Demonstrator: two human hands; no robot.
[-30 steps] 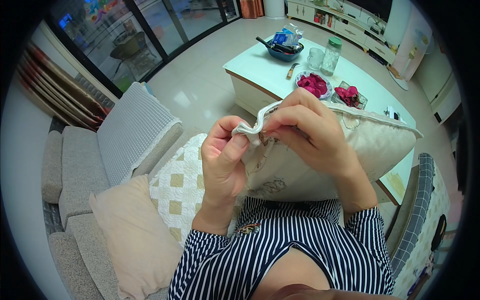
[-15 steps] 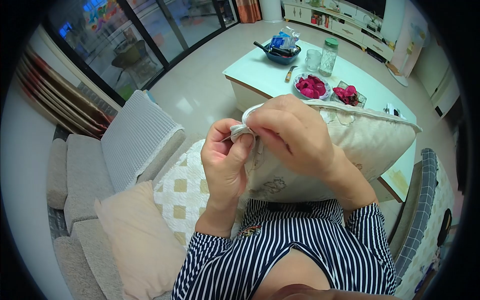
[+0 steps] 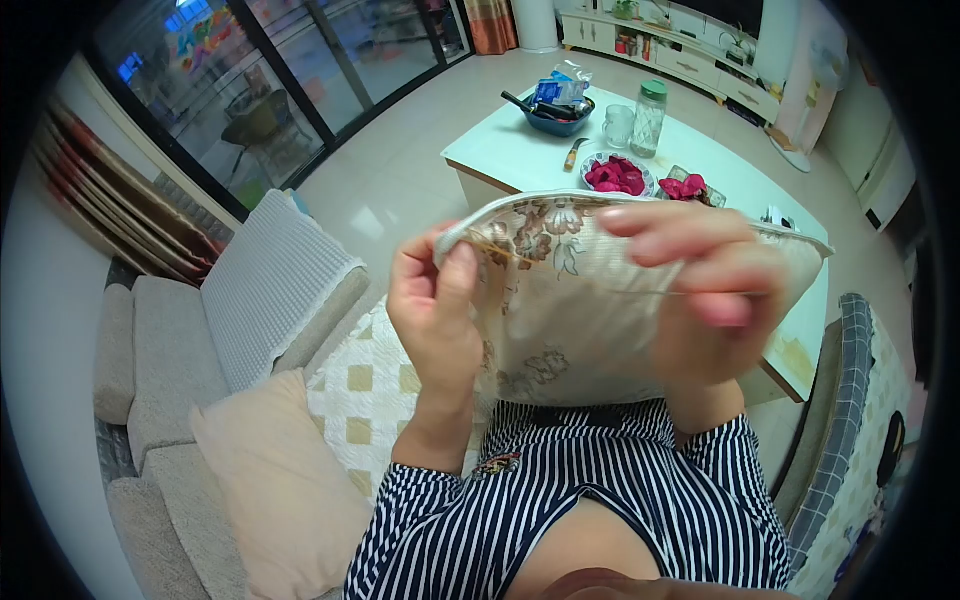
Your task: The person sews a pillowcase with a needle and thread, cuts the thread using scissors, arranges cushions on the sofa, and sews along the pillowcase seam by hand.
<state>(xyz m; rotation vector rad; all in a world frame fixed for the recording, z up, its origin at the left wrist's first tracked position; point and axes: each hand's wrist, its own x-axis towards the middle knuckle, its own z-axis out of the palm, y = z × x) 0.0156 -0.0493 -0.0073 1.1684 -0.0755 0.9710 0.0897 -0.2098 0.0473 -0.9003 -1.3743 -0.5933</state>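
A cream cushion [image 3: 600, 330] with brown flowers and a white piped edge stands on the lap. My left hand [image 3: 440, 305] pinches its upper left corner between thumb and fingers. From that corner a thin thread [image 3: 640, 292] stretches across the cushion's face to my right hand [image 3: 715, 285]. The right hand is smeared by motion in front of the cushion's right half, with its fingers bent around the thread's end. Whether a needle is among those fingers cannot be made out.
Beyond the cushion stands a white table [image 3: 480, 150] bearing a blue basin [image 3: 560, 122], a knife [image 3: 573, 155], a glass mug [image 3: 618, 127], a green-lidded jar [image 3: 650, 120] and a bowl of red petals [image 3: 615, 176]. A grey sofa [image 3: 170, 350] with a peach pillow [image 3: 280, 480] is at left.
My right hand has moved away from the corner to the right, drawing the thread out taut. My left hand has stayed at the corner, which now sits slightly further left.
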